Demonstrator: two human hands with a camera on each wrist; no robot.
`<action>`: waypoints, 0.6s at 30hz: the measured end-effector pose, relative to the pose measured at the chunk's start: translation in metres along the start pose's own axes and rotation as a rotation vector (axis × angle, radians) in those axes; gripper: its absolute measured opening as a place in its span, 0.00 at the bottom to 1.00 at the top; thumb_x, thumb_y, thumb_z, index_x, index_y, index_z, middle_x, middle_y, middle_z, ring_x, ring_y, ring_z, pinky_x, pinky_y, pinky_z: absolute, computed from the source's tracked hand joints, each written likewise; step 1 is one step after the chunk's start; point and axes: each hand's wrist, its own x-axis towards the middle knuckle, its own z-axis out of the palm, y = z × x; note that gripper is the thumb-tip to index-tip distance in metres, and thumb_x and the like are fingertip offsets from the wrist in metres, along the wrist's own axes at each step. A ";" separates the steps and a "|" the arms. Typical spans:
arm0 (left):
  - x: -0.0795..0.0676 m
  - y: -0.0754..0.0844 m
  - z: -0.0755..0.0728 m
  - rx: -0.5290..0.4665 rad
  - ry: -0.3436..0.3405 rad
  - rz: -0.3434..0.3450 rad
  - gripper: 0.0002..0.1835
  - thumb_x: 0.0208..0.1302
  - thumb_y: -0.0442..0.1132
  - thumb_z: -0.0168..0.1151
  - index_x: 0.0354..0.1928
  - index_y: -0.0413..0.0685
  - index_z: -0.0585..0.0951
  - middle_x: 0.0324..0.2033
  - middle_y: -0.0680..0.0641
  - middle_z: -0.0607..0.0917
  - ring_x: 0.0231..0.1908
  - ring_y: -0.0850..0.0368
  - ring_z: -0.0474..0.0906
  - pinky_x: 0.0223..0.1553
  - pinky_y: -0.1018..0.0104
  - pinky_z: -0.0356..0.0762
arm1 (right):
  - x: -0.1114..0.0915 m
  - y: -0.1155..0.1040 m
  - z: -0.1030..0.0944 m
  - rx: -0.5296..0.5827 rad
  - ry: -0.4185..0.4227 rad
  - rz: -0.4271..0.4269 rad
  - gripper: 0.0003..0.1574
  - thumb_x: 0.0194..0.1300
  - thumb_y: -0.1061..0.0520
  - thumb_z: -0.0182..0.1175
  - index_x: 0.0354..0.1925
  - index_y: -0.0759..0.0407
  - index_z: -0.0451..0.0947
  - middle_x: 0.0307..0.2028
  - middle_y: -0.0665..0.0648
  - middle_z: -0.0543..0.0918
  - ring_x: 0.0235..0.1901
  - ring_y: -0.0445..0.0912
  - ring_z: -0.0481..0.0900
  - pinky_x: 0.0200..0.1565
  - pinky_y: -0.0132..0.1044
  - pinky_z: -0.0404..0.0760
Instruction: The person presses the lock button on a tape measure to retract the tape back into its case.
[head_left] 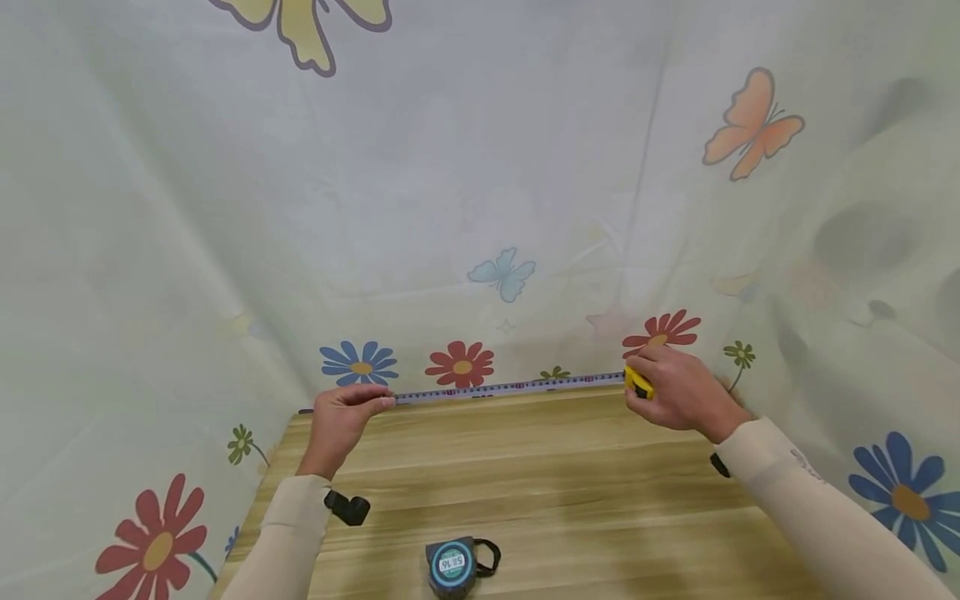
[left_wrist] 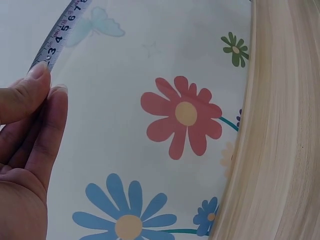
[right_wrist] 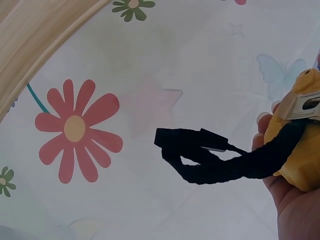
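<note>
A yellow tape measure (head_left: 640, 382) sits in my right hand (head_left: 678, 390), which grips its case; in the right wrist view the yellow case (right_wrist: 300, 165) has a black wrist strap (right_wrist: 215, 157) dangling from it. The printed blade (head_left: 510, 387) stretches left from the case, nearly level, to my left hand (head_left: 345, 421). There the thumb and fingertips pinch the blade's end. In the left wrist view the blade (left_wrist: 57, 37) rises from between the thumb and forefinger, with low numbers nearest the fingertips.
A second tape measure (head_left: 452, 567), grey with a teal label and a black strap loop, lies on the wood-grain table (head_left: 525, 475) near the front. Behind the table hangs a pale curtain (head_left: 465, 167) printed with flowers and butterflies, which also encloses both sides.
</note>
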 end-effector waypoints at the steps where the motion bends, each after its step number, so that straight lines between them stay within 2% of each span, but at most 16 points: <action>1: 0.000 0.000 0.000 -0.001 0.001 -0.002 0.16 0.62 0.45 0.77 0.47 0.43 0.91 0.44 0.43 0.92 0.42 0.63 0.87 0.47 0.71 0.86 | 0.000 0.000 0.000 0.001 0.000 -0.002 0.20 0.59 0.51 0.69 0.44 0.63 0.85 0.39 0.58 0.87 0.34 0.47 0.81 0.37 0.43 0.87; 18: 0.001 0.001 0.006 -0.012 0.003 -0.015 0.17 0.60 0.45 0.78 0.47 0.42 0.91 0.42 0.47 0.93 0.42 0.62 0.88 0.47 0.72 0.86 | 0.002 -0.003 -0.002 -0.006 0.025 -0.022 0.18 0.57 0.52 0.70 0.42 0.63 0.85 0.37 0.57 0.86 0.33 0.46 0.80 0.36 0.42 0.87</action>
